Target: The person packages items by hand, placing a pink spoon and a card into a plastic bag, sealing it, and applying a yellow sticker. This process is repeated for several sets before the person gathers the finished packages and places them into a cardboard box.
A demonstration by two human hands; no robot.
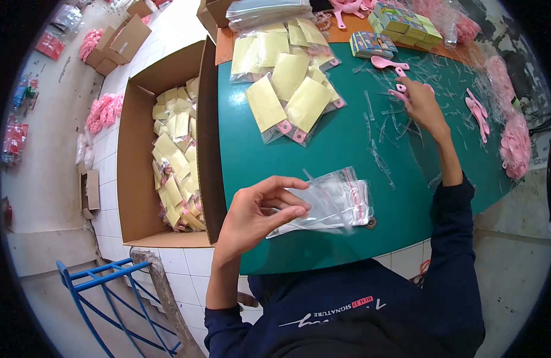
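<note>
My left hand (257, 215) hovers over a stack of clear plastic bags (332, 206) near the table's front edge. Its fingers are curved, with a gap between thumb and forefinger and nothing plainly held. Beside the fingertips a thin clear strip (326, 197) crosses above the bags. Farther back on the right, my right hand (423, 106) has its fingers closed on a pink plastic spoon (399, 94), partly hidden by the hand. Just beyond lies another pink spoon (386, 62). Filled bags with pale yellow cards (287, 83) are piled at the back left of the table.
A deep cardboard box (135, 179) of similar filled bags stands left of the green table (323, 250). Small printed boxes (401, 24) are stacked at the back. Clear strips (380, 161) litter the tabletop. More pink spoons (478, 113) lie right. A blue metal frame (108, 280) stands lower left.
</note>
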